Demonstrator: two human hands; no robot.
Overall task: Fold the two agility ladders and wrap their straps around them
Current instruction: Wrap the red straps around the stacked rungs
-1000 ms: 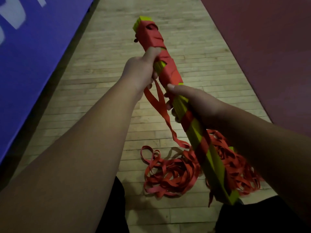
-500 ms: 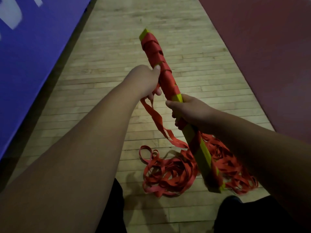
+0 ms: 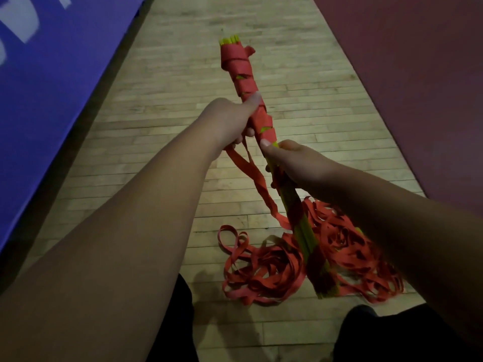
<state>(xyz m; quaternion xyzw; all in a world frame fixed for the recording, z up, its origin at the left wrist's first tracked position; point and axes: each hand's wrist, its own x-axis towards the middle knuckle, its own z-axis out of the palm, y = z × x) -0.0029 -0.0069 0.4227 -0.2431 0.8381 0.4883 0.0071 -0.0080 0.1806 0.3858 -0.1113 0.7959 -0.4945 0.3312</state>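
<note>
A bundle of yellow-green ladder rungs (image 3: pixel 304 232) slants from the centre top down to the floor in front of me. Red strap (image 3: pixel 241 74) is wound in a spiral round its upper half. My left hand (image 3: pixel 227 121) grips the wrapped part, thumb laid along the strap, with a loose length of strap (image 3: pixel 257 184) trailing from under its fingers. My right hand (image 3: pixel 295 163) grips the bundle just below the wrapping, thumb on the last turn. A tangled heap of loose red strap (image 3: pixel 264 275) lies on the floor round the bundle's lower end.
I stand on a strip of pale wooden floor (image 3: pixel 162 142). A blue mat (image 3: pixel 47 82) runs along the left and a dark red mat (image 3: pixel 415 82) along the right. My dark-clad legs (image 3: pixel 392 335) show at the bottom.
The bundle has turned in my hands and its far end now shows the separate rung tips. Both hands stay on it, the left slightly higher up the wrapped part.
</note>
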